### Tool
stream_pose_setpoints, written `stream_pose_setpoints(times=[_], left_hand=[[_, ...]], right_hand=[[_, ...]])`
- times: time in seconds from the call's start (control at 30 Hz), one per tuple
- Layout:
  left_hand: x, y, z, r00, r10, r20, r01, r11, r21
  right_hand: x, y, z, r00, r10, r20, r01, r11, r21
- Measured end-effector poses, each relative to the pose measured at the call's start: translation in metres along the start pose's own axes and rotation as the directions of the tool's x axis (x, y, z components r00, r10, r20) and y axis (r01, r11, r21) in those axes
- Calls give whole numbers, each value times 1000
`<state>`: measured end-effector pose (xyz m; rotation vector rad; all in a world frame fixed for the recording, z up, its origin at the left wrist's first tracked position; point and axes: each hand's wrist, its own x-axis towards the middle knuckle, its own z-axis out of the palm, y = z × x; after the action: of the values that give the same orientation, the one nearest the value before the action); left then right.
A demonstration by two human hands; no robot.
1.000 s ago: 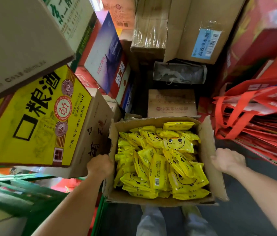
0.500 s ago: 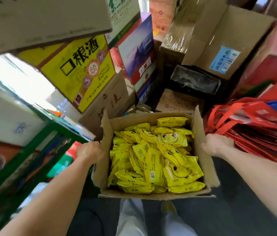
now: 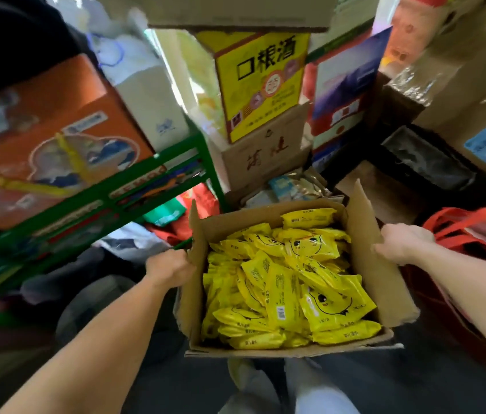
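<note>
An open cardboard box (image 3: 382, 282) hangs in the air in front of me, above my legs. It is full of yellow snack packets (image 3: 283, 282) printed with a cartoon face. My left hand (image 3: 170, 265) grips the box's left wall, fingers curled out of sight under or behind it. On the opposite side, my right hand (image 3: 403, 243) holds the right flap from outside, its fingers hidden behind the cardboard.
A green metal shelf (image 3: 134, 186) with an orange carton (image 3: 44, 144) stands at the left. Stacked cartons, one yellow (image 3: 262, 85), rise straight ahead. Red bags (image 3: 474, 231) lie at the right. Brown boxes (image 3: 459, 94) fill the back right. Dark floor shows below.
The view has swung left with the box carried along. The green shelf and orange carton came into sight, and the red bags slid to the right edge. Both hands keep their hold.
</note>
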<state>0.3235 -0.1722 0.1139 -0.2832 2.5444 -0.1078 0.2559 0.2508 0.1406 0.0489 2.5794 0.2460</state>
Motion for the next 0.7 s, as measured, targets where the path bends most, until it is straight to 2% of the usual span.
stream_pose_setpoints(times=[0.17,0.37,0.57,0.7], left_hand=[[-55,-27,17,985,-165,53,168,983,-71],[-138,-47,47,930,-347,118,365,904,-221],[-212,-56,73,836,-498,230,548,768,-331],[-251,-63,80,743,-607,283,670,671,-319]], right_hand=[[-8,-23,-4,985,-167,-31,166,986,-30],[-5,-58,-23,921,-381,-78,371,921,-120],[-11,-107,-57,831,-556,-30,528,804,-275],[-27,-141,-76,765,-644,-3,595,710,-377]])
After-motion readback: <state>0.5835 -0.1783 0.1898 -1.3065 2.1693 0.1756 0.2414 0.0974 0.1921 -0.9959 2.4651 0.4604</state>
